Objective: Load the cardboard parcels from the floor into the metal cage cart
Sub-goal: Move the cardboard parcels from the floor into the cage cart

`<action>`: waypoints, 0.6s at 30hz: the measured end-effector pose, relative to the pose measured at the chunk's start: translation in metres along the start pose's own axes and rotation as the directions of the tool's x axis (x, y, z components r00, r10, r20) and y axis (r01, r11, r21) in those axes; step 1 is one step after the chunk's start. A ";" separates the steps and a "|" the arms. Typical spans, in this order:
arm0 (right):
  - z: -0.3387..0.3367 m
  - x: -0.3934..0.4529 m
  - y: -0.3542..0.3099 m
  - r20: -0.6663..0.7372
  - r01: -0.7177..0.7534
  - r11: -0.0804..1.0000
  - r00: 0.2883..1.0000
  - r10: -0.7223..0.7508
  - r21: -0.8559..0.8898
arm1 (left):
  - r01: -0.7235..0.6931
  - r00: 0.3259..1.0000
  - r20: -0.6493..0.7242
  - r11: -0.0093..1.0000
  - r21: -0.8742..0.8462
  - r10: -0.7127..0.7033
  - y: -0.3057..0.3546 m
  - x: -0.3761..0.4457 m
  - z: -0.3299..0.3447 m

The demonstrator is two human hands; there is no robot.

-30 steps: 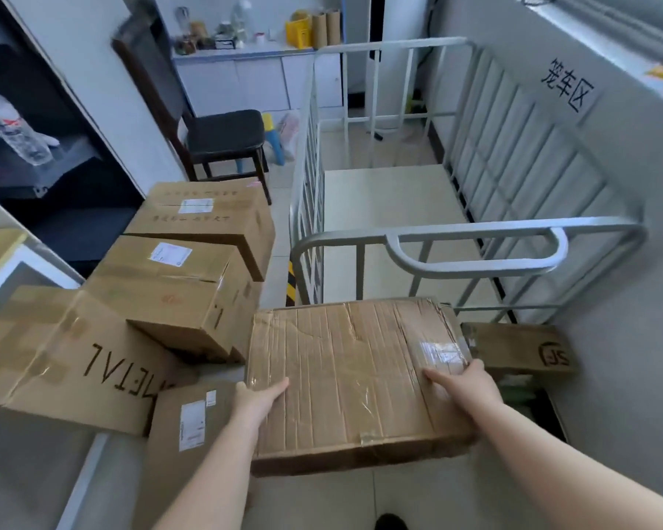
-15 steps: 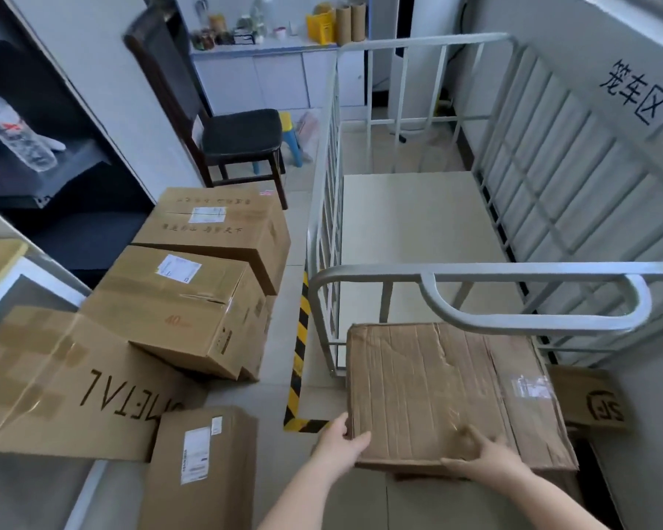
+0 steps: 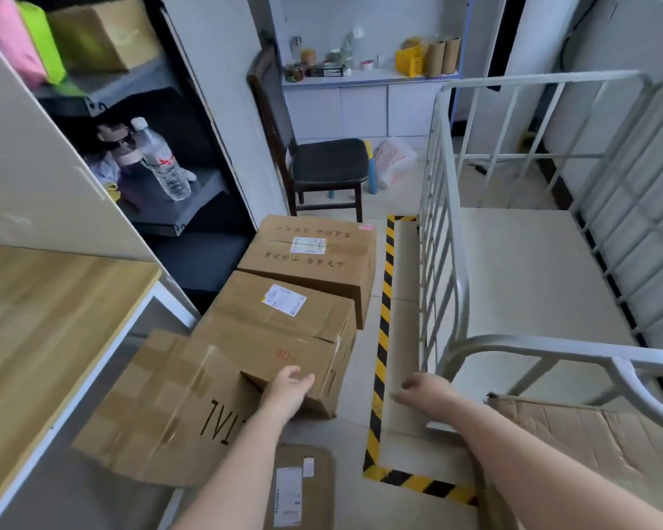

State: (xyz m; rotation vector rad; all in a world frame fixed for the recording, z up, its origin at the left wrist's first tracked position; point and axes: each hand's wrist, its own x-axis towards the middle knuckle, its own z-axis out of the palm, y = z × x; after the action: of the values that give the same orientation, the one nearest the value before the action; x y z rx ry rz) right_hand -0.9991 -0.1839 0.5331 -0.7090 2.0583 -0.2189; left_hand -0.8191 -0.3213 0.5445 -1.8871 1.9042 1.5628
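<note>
Because the next parcel sits in the floor stack, the left hand (image 3: 289, 384) reaches its near corner, fingers loose, gripping nothing; that box (image 3: 284, 338) waits beside the striped tape (image 3: 381, 338); the right hand (image 3: 423, 392) hangs empty, relaxed, before the cart (image 3: 456, 330).

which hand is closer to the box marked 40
Left. The left hand touches the near end of the box marked 40; the right hand hangs apart, over the floor beyond the striped tape.
</note>
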 end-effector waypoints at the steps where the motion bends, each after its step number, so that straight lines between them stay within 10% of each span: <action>1: -0.003 0.006 -0.021 -0.003 0.023 1.000 1.000 -0.023 -0.005 | -0.003 0.999 -0.035 1.000 -0.019 0.002 0.003 0.009 -0.015; 18: -0.115 0.187 -0.190 -0.089 0.016 0.964 0.996 0.008 0.264 | 0.017 0.967 -0.253 0.999 -0.030 -0.024 0.102 0.181 -0.138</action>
State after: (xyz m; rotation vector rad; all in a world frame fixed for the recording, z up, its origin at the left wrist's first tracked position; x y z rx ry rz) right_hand -1.0939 -0.4582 0.5424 -0.5463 2.0615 -0.5260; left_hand -0.8628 -0.5668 0.5578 -2.2052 1.9556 1.4073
